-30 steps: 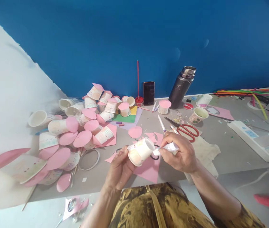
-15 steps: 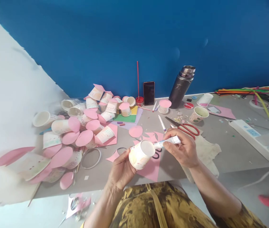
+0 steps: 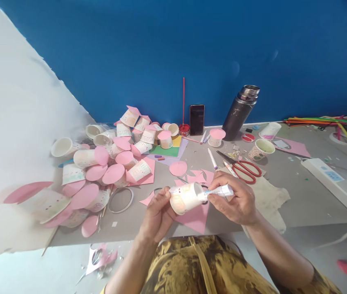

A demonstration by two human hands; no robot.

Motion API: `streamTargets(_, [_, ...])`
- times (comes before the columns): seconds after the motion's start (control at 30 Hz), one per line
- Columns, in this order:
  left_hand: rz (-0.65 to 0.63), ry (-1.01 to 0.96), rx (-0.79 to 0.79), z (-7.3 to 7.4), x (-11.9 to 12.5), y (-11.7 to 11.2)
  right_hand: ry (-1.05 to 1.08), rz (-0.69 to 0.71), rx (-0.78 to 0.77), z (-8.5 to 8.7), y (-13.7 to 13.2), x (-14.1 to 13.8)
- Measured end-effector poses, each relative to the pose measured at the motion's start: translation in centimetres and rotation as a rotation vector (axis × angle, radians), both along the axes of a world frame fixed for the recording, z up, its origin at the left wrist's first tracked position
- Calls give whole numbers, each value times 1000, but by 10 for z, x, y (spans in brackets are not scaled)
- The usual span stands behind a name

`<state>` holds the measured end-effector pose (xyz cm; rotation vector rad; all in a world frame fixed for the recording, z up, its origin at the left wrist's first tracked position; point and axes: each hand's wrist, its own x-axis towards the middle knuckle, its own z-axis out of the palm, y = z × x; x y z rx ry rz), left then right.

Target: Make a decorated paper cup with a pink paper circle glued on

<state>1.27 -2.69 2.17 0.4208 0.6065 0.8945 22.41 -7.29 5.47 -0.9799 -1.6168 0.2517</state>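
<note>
My left hand (image 3: 157, 214) grips a small white paper cup (image 3: 184, 198) held on its side, its mouth turned to the right. My right hand (image 3: 236, 200) is closed round a small white glue tube (image 3: 220, 191), whose tip touches the cup's rim. Both hands hover over a pink paper sheet (image 3: 195, 216) near the table's front edge. A cut pink paper circle (image 3: 178, 168) lies just behind them.
A heap of paper cups with pink lids (image 3: 112, 163) fills the left. Red-handled scissors (image 3: 243, 169), a dark flask (image 3: 239, 111), a phone (image 3: 197, 119), a patterned cup (image 3: 259, 149), a white power strip (image 3: 334, 181), coloured sticks (image 3: 326, 120) and a tape ring (image 3: 120, 200) lie about.
The cup has been turned in my left hand, from mouth tilted up to lying more sideways, while the tube's tip stayed at the rim. The view shifted slightly.
</note>
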Motion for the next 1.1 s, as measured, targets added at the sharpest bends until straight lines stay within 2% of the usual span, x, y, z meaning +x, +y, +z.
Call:
streamTargets(0.2, [-40, 91, 77, 4, -5, -4, -44, -12, 29, 10, 8, -1])
streamTargets(0.43, [-63, 120, 87, 2, -6, -2, 20, 45, -61, 9, 8, 1])
streamTargets(0.6, [-106, 70, 107, 0, -8, -3, 146, -16, -280, 1, 15, 9])
streamTargets(0.77, [-83, -2, 83, -5, -10, 0, 319, 18, -460, -7, 22, 14])
streamTargets(0.93, [41, -45, -47, -9, -5, 3, 420, -37, -436, -20, 19, 7])
streamTargets(1.1, [124, -59, -103, -12, 0, 4, 348, -173, -243, -25, 4, -6])
